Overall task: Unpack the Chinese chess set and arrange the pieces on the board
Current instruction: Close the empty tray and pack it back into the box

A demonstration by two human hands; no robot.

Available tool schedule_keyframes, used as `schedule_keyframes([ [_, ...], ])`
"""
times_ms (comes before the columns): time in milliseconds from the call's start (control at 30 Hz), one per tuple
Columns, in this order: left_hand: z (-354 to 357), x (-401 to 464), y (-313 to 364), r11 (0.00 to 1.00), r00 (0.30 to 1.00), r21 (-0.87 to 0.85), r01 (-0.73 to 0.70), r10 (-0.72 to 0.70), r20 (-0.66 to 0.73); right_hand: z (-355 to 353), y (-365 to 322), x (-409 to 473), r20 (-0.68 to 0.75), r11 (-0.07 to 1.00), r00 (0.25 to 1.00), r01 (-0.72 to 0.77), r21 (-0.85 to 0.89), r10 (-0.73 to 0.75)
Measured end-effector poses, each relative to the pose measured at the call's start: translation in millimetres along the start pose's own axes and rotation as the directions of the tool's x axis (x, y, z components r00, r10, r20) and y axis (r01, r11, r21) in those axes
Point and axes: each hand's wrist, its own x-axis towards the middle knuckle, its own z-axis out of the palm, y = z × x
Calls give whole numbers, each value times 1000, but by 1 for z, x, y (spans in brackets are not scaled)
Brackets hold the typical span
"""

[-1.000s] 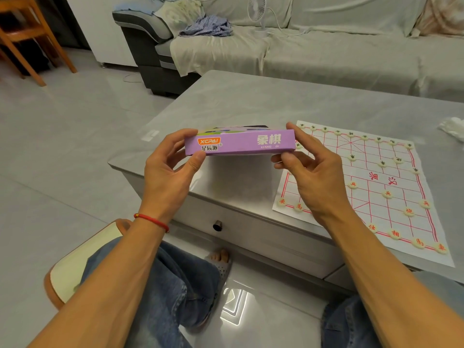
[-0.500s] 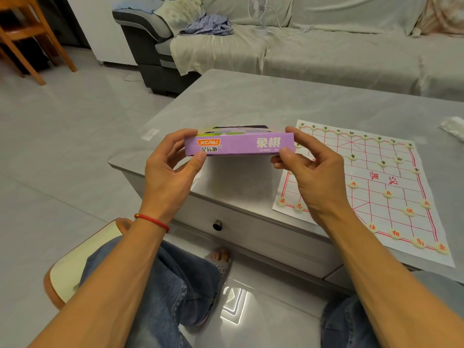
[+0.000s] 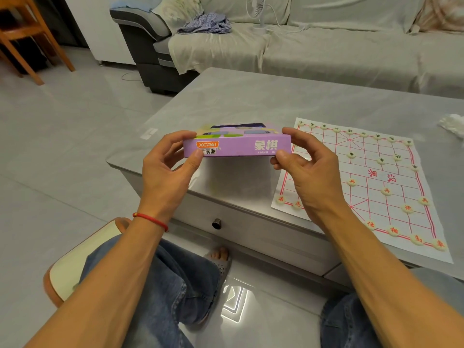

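Note:
A flat purple chess box [image 3: 241,146] hangs level above the left part of the grey table [image 3: 251,101]. My left hand [image 3: 168,169] grips its left end, thumb on the near side, fingers over the top. My right hand [image 3: 308,172] pinches the right end the same way. To the right lies the white paper board [image 3: 371,172] with red lines. Several cream round pieces stand on it: green-marked ones [image 3: 351,154] along the far rows, red-marked ones [image 3: 386,191] along the near rows. My right hand hides part of the board's near left corner.
A drawer knob [image 3: 216,224] sits in the table's front face under the box. White crumpled wrapping [image 3: 452,123] lies at the table's right edge. A covered sofa [image 3: 326,46] with a small fan [image 3: 256,11] stands behind. My knees and a stool [image 3: 75,262] are below.
The box and both hands have stayed almost still over the table's left part; the box has tipped slightly, showing a bit more of its top. Both grips are unchanged.

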Motion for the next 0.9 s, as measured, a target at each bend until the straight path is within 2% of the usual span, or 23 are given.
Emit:
schedule_keyframes([
  [267,-1,-1,-1,1000,1000,-21,6,-6,-5,2,1,0,-30,997,998,-45,58,47],
  [500,2,0,-3,999,999,-19,34,-35,-30,0,3,2,-38,999,999,-39,14,39],
  [733,8,-3,-8,991,997,134,-14,23,-67,2,10,2,-57,999,998,-22,-35,21],
  [833,7,-3,-11,995,998,88,41,-37,-43,3,12,2,-39,997,998,-53,-56,51],
  [900,8,-3,-10,990,990,-17,138,-138,-41,3,14,1,-18,994,996,-88,-66,87],
])
